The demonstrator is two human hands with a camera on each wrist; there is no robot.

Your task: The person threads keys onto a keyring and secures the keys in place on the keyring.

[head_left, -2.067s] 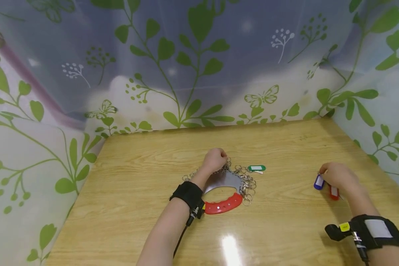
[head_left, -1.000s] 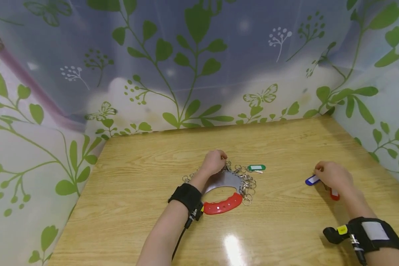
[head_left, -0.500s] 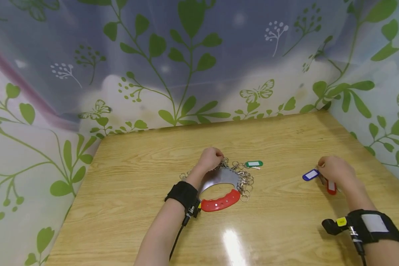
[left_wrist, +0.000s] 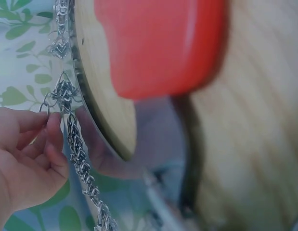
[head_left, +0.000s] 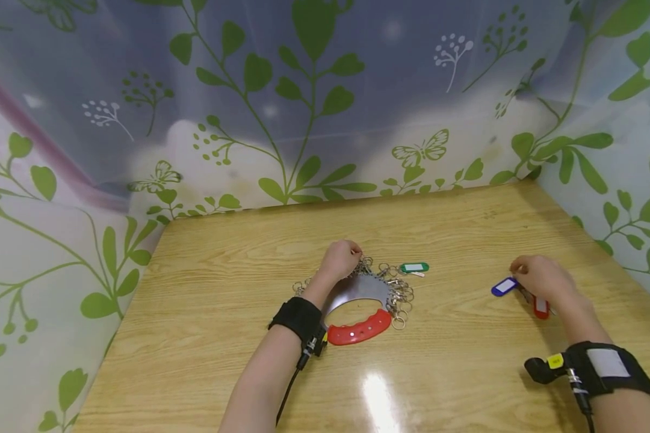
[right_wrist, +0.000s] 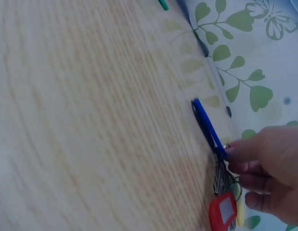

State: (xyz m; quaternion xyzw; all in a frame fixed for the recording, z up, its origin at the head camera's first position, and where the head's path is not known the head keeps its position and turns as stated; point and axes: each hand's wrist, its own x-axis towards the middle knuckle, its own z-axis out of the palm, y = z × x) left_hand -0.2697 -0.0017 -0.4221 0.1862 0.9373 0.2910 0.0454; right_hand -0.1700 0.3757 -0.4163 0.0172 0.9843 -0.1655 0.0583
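A crescent-shaped metal key holder (head_left: 364, 288) with a red grip (head_left: 360, 328) lies on the table, its toothed edge lined with clips and split rings. At its far edge, my left hand (head_left: 340, 261) pinches a key ring (left_wrist: 45, 105) between thumb and finger, seen in the left wrist view. Off to the right, my right hand (head_left: 546, 278) pinches a blue key tag (head_left: 505, 287) by its ring end, just above the table. A red key tag (head_left: 541, 308) lies beneath that hand, with metal keys (right_wrist: 220, 177) beside it. The right palm is hidden in the head view.
A green key tag (head_left: 414, 267) with a key lies just right of the holder's far edge. Patterned cloth (head_left: 303, 120) walls the table (head_left: 222, 337) at the back and both sides. A cable (head_left: 288, 391) runs from the left wrist strap.
My right hand has moved a little left, and the blue tag has swung from hanging down to pointing left. My left hand stays at the holder's far edge; the view has shifted slightly.
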